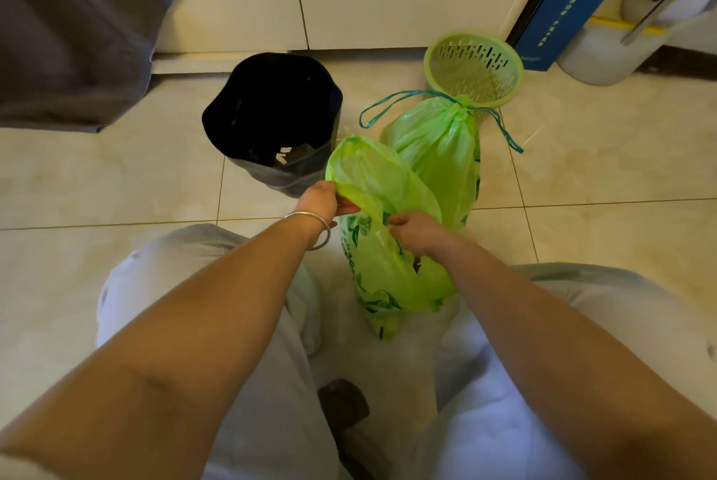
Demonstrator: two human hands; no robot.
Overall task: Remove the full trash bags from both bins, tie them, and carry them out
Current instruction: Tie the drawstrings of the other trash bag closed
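Note:
A green trash bag [384,270] with its top still loose stands on the floor between my knees. My left hand [320,200] grips the left edge of its mouth. My right hand [413,229] pinches the plastic on the right side of the mouth. Behind it stands a second green trash bag [438,146], its top cinched by a blue drawstring [382,107]. A black-lined bin [273,115] stands to the left. A green slotted basket bin [473,66] stands at the back right with no bag in it.
White drawers [388,2] run along the back. A grey curtain or cloth [73,25] hangs at the left. A blue box [558,10] and a white container [605,53] stand at the far right. Tiled floor [601,153] lies all around.

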